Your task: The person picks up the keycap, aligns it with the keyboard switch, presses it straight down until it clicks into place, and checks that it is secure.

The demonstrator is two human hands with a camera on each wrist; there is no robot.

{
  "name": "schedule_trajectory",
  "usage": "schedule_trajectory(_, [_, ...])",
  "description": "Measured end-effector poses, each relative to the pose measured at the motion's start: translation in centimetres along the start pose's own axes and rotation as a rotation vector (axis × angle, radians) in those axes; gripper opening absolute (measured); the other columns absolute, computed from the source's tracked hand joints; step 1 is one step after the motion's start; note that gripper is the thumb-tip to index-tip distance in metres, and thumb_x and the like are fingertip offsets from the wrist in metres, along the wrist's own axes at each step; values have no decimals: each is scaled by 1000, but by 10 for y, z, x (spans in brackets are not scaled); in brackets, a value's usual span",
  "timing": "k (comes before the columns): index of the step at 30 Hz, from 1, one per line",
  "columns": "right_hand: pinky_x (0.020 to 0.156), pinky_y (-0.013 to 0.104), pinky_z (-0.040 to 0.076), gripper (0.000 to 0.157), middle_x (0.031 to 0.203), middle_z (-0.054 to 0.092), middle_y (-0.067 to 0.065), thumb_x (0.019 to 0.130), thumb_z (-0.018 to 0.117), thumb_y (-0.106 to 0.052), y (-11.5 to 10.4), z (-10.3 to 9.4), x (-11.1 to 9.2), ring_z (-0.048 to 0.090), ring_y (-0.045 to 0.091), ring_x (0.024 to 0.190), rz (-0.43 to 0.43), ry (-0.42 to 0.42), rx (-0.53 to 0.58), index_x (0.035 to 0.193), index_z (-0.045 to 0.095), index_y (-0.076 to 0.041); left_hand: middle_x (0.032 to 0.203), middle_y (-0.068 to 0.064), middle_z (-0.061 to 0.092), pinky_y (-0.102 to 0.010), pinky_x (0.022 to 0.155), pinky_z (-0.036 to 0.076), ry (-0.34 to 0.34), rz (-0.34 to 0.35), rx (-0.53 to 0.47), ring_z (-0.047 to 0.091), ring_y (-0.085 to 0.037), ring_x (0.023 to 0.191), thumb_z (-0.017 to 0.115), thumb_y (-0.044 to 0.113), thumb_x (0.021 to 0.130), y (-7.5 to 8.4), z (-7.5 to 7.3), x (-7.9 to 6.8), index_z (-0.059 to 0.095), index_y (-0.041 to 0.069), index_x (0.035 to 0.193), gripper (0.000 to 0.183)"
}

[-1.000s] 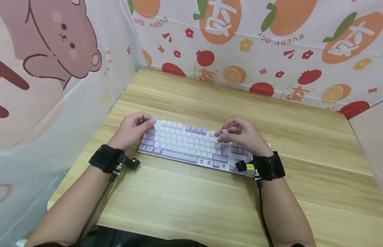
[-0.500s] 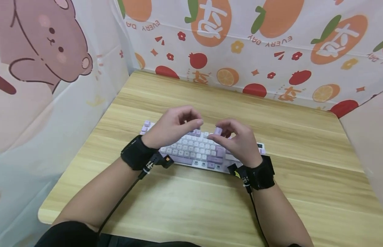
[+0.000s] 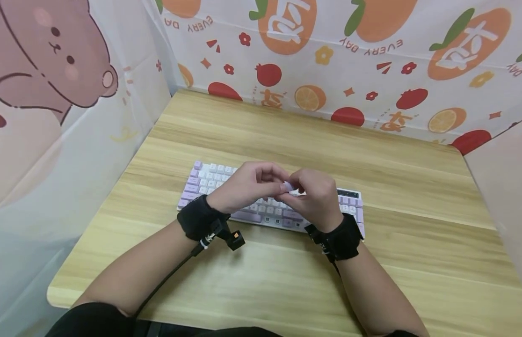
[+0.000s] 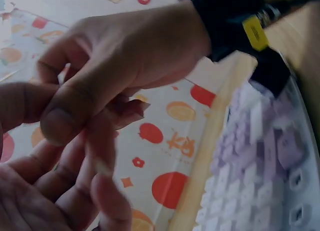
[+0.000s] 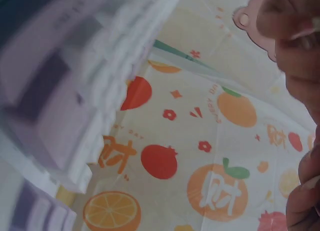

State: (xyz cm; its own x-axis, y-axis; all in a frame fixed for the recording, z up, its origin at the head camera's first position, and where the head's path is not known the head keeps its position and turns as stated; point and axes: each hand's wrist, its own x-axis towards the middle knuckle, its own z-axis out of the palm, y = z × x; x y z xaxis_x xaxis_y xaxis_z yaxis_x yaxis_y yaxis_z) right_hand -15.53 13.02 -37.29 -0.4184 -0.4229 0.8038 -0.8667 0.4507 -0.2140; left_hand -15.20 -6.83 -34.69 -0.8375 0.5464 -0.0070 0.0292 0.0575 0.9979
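Note:
A small light purple keycap [image 3: 288, 187] sits between the hands, above the keyboard [image 3: 208, 180]. My left hand [image 3: 246, 185] pinches it with thumb and fingertips from the left. From the right, my right hand [image 3: 316, 193] grips it too, thumb below and forefinger bent over the top. In the left wrist view the right hand [image 4: 112, 66] reaches over the left hand's open-facing palm [image 4: 30, 196], and the fingers hide the keycap. The white and purple keyboard lies beneath both hands, its middle covered by them.
Along the keyboard's front row, bare key switches [image 3: 267, 219] show without caps. A wooden table [image 3: 261, 281] carries the keyboard. Behind it hangs a fruit-print cloth [image 3: 227, 47], with a bear-print cloth [image 3: 76, 140] at the left. A cable [image 3: 168, 281] runs along the left forearm.
My left hand has left the keyboard's upper left corner and moved right to meet the right hand at the keycap. The right hand has turned inward, still holding the keycap.

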Motion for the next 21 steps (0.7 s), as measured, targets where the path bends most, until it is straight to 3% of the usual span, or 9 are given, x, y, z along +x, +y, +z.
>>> schedule_trajectory(3, [52,25,45,34,72,66,5,73,88,-22,-2,0,1,53,15,57,22,-75,25,86,62,-4,95,-9,72,-39,79,56,40,11,14,67,-21,85,66,14,92,-4,1,1,70,6,106,16])
schedule_trajectory(8, [60,27,51,24,85,71,4,80,81,-13,-3,-11,4,60,16,66,98,-186,90,98,69,-5,97,-5,72,-35,79,54,82,59,108,66,-20,88,65,16,93,-7,0,2,73,8,103,15])
schedule_trajectory(16, [68,28,56,13,84,74,2,83,79,-15,1,-20,7,66,15,73,130,-307,43,93,75,-8,85,-4,72,-29,69,45,140,77,194,62,-17,76,68,12,90,-11,1,6,60,9,122,33])
schedule_trajectory(21, [69,27,56,12,84,74,1,84,78,-16,5,-24,5,66,13,74,155,-373,20,93,75,-9,85,-4,72,-27,64,44,129,97,218,62,-16,74,68,8,90,-15,4,8,59,6,121,33])
